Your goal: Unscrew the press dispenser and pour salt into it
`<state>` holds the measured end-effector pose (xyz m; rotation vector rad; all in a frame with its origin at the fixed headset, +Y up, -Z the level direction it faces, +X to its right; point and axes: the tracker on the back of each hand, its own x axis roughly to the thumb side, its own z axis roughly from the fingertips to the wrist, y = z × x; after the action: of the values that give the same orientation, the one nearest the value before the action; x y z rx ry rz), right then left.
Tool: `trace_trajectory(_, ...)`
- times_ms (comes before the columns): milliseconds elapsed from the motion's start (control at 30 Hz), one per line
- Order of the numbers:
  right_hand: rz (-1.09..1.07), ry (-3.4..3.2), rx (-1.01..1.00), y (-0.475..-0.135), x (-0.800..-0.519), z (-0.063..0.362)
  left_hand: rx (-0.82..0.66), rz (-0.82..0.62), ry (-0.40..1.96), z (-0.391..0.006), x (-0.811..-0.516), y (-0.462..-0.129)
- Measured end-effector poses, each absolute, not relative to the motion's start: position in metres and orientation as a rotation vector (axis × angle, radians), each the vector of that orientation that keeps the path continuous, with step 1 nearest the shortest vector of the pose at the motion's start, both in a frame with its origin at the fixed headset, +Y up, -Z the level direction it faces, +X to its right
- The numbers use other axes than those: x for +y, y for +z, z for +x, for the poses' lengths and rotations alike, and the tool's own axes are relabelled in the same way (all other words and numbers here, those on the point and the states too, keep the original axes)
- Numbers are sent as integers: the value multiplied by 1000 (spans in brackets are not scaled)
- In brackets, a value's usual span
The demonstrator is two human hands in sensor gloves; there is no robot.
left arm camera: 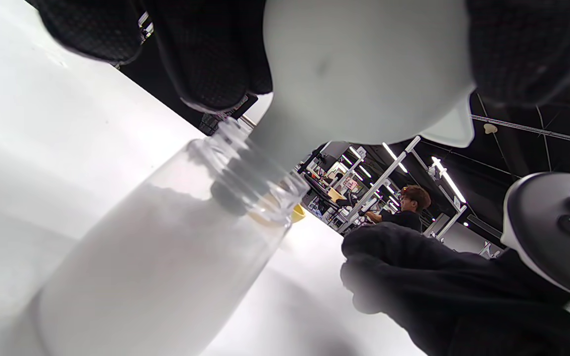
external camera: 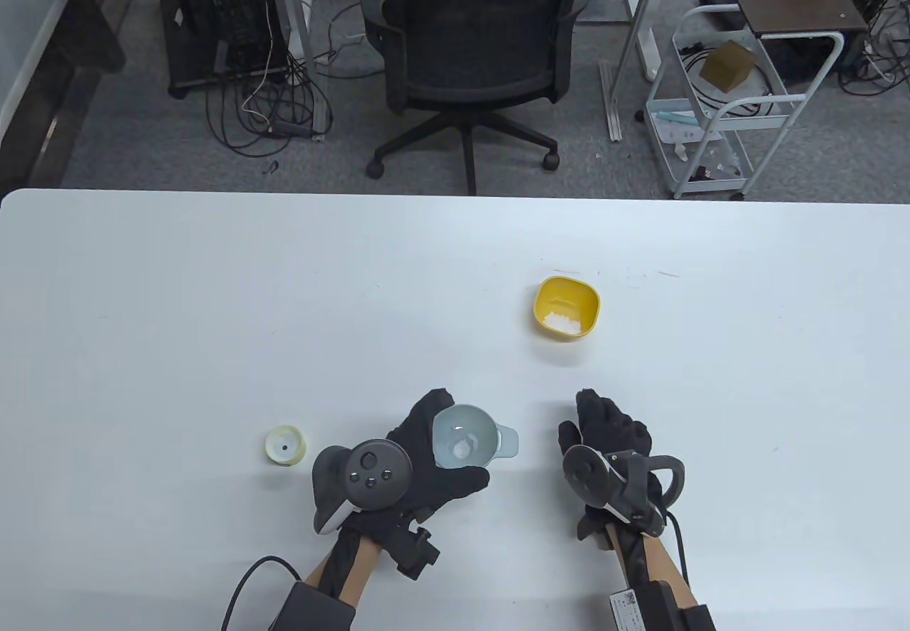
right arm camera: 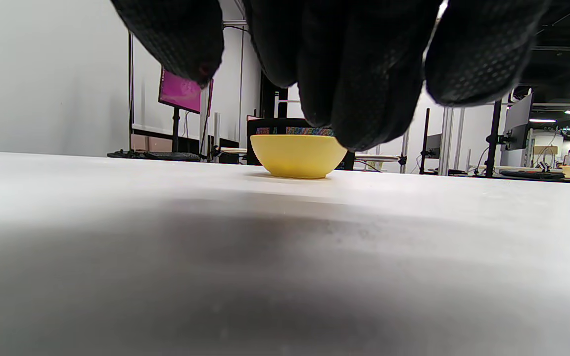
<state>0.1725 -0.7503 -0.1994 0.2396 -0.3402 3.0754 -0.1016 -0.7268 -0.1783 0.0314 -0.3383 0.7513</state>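
Observation:
My left hand [external camera: 426, 460] grips a pale grey funnel [external camera: 466, 435] with a little salt in it. In the left wrist view the funnel [left arm camera: 364, 64] sits with its spout in the open neck of the clear dispenser bottle [left arm camera: 166, 262], which holds white salt. The dispenser's yellow-white cap [external camera: 286, 444] lies on the table to the left of my left hand. A yellow bowl [external camera: 566, 308] with some salt stands farther back right; it also shows in the right wrist view [right arm camera: 297, 155]. My right hand [external camera: 604, 439] rests empty on the table, fingers extended, to the right of the funnel.
The white table [external camera: 213, 304] reaches to a far edge, with an office chair [external camera: 473, 48] and a white cart [external camera: 725, 98] on the floor beyond it.

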Motion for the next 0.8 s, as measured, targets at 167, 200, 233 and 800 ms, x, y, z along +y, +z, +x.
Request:
trace_trajectory(167,240,3075,-340,-199,-750,173,-340,37,757,-102,-727,-178)
trace_trajectory(200,240,3075,-340,-199,-750,173,-340,36,755,-102,-727,-178)
trace_trajectory(233,243,3091,-331,-199,-750,173,-339,34,748,-101,-731,-179)
trace_trajectory(800,243,3094,-328,-198,-750,173,-305,-21,696,-98,-743,-179)
